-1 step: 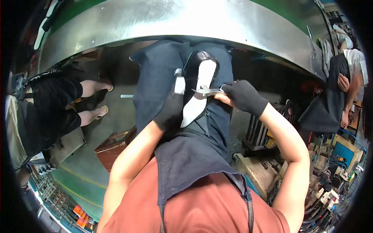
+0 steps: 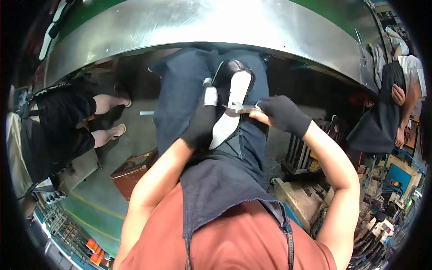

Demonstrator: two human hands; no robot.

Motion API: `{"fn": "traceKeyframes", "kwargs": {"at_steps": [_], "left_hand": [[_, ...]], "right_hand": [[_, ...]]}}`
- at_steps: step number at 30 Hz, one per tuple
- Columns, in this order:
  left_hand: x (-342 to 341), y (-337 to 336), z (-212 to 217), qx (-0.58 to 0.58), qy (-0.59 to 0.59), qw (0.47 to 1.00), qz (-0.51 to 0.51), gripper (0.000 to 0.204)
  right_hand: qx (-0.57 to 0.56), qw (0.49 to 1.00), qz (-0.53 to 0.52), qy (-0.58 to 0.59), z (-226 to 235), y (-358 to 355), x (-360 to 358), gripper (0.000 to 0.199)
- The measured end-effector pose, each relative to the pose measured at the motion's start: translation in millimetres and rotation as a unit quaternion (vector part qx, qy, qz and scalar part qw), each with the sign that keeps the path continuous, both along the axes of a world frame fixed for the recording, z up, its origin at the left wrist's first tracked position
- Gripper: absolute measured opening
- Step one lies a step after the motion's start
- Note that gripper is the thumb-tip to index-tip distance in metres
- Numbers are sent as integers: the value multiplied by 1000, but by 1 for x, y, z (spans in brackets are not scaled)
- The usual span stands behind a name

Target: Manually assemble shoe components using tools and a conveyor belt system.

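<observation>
A black shoe (image 2: 228, 74) lies bottom up across my lap, its toe away from me and its white underside (image 2: 240, 85) facing me. My left hand (image 2: 200, 119), in a black glove with white wrapping on the thumb, is closed round the shoe's left side; some of its fingers are hidden. A slim, shiny metal hand tool (image 2: 238, 108) reaches across the shoe's waist and appears to touch the white underside. Its other end is in my right hand (image 2: 281, 112), also black-gloved with bare fingertips. The tool's exact kind is unclear.
Beyond my knees runs a metal bench edge (image 2: 202, 27). A reddish-brown box (image 2: 132, 173) stands on the floor at my left. Machinery (image 2: 378, 225) crowds the right. One person (image 2: 63, 117) is at the left, another (image 2: 382, 108) at the right.
The tool has turned slightly on the white underside, and my right hand has shifted a little toward me. My left hand and the shoe have moved only slightly.
</observation>
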State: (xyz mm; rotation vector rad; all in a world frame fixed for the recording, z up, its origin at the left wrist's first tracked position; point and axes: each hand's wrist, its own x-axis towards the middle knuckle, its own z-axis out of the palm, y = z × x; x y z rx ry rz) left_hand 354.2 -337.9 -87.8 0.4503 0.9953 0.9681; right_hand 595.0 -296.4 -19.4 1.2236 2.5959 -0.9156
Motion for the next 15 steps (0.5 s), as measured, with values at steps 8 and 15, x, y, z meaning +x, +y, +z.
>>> {"fn": "traceKeyframes", "kwargs": {"at_steps": [8,15], "left_hand": [[18,-7,-10,343,510,786,-73,66],[3,-6,-14,324,479,810,-95,67]], "right_hand": [[-234,970,-3,-58,51,27,20,53],[16,999,41,-16,117,10,-31,44]]}}
